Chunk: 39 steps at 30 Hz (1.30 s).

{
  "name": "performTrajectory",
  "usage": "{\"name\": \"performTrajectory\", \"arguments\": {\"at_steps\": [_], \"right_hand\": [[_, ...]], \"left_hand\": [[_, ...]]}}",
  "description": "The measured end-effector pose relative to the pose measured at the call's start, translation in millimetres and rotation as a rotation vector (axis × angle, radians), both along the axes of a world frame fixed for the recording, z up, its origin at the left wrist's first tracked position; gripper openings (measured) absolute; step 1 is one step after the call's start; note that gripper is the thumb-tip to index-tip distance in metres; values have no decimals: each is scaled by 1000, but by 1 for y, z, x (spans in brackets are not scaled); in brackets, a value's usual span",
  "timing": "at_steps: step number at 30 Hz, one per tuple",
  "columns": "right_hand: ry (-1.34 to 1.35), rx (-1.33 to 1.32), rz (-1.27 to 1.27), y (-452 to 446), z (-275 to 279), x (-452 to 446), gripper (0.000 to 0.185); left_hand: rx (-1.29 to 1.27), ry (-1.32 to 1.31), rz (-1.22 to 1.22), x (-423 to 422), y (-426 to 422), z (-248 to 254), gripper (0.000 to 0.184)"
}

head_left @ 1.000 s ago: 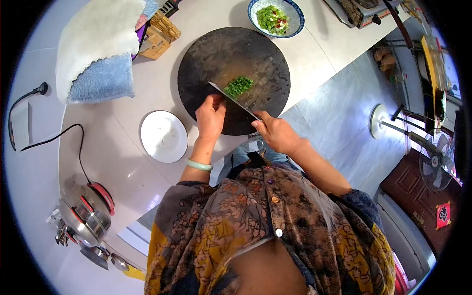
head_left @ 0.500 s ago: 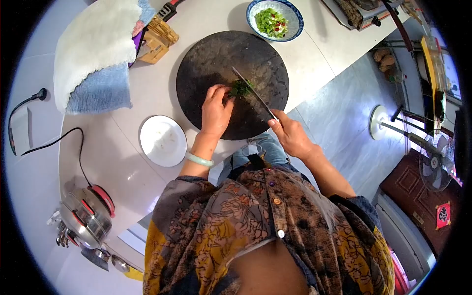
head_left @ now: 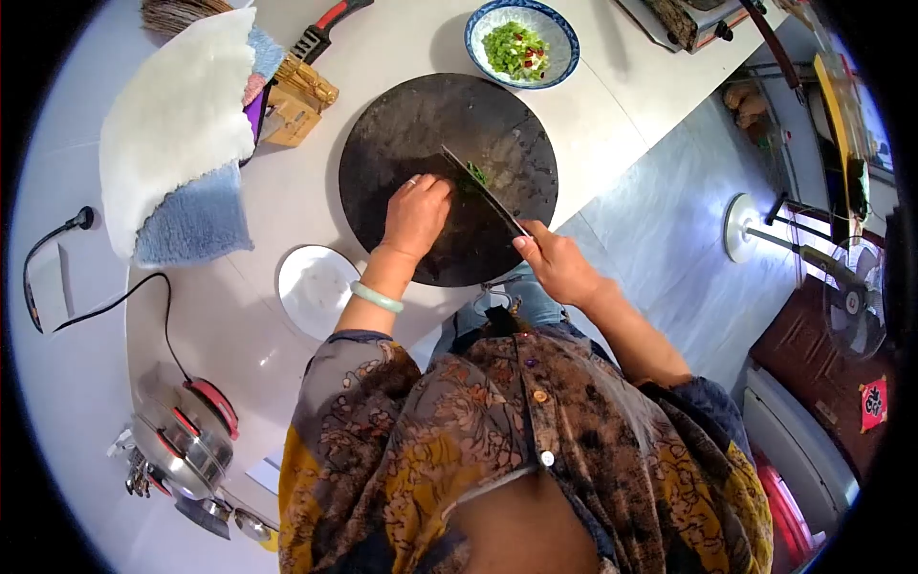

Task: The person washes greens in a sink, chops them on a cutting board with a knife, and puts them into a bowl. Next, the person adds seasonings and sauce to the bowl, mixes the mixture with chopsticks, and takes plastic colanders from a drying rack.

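A round dark chopping board lies on the counter. My right hand is closed round the handle of a knife, whose blade slants up and left over the board. Chopped green herbs show beside the blade, partly hidden by it. My left hand, with a green bangle at the wrist, is on the board just left of the blade, its fingers curled together; what is under the fingertips is hidden. A blue-rimmed bowl of chopped greens and red bits stands beyond the board.
A white plate is left of the board, partly behind my left forearm. Cloths and a small box lie at the upper left. A steel pot stands lower left, a stove upper right. A fan is at right.
The knife first moved right across the herbs, then slightly back left. My left hand has curled inward beside it. Less of the herb pile shows, and the view has shifted a little.
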State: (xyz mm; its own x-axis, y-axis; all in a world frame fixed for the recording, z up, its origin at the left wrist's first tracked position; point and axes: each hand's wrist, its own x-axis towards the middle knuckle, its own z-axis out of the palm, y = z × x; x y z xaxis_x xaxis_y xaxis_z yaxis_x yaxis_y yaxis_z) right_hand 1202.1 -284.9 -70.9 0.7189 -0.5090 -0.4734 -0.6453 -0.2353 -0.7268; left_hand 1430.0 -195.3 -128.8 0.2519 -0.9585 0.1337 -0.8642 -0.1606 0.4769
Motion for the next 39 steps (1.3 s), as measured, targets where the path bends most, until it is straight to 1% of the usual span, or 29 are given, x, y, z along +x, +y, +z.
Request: {"name": "performTrajectory", "arguments": {"at_steps": [3, 6, 9, 13, 15, 18, 22, 24, 27, 30, 34, 36, 39], "right_hand": [[-5, 49, 0, 1, 18, 0, 45], [-10, 13, 12, 6, 1, 1, 44], [6, 28, 11, 5, -4, -1, 43], [12, 22, 15, 8, 18, 1, 43], [-1, 3, 34, 10, 23, 3, 43], [80, -33, 54, 18, 0, 4, 43], [33, 12, 25, 16, 4, 4, 44], [-14, 62, 11, 16, 14, 2, 44], [13, 27, 66, 17, 23, 7, 43], [78, 24, 91, 20, 2, 9, 43], [2, 47, 42, 21, 4, 8, 42], [-45, 73, 23, 21, 14, 6, 41], [-51, 19, 43, 20, 21, 7, 44]], "left_hand": [[-61, 3, 51, -8, -1, -4, 9], [4, 131, 193, -20, 1, -9, 9], [-54, 221, 237, -28, 5, -13, 11], [-180, 389, 333, -33, 6, -8, 13], [-144, 438, 353, -33, 12, -7, 14], [-124, 526, 374, -33, 17, -11, 15], [-119, 691, 458, -31, 22, -17, 14], [-130, 727, 480, -28, 24, -17, 13], [-133, 777, 517, -31, 29, -15, 13], [-106, 770, 551, -35, 29, -11, 13], [-130, 765, 563, -35, 40, -22, 14], [-149, 808, 590, -36, 43, -24, 14], [-141, 848, 606, -39, 41, -21, 15]]}}
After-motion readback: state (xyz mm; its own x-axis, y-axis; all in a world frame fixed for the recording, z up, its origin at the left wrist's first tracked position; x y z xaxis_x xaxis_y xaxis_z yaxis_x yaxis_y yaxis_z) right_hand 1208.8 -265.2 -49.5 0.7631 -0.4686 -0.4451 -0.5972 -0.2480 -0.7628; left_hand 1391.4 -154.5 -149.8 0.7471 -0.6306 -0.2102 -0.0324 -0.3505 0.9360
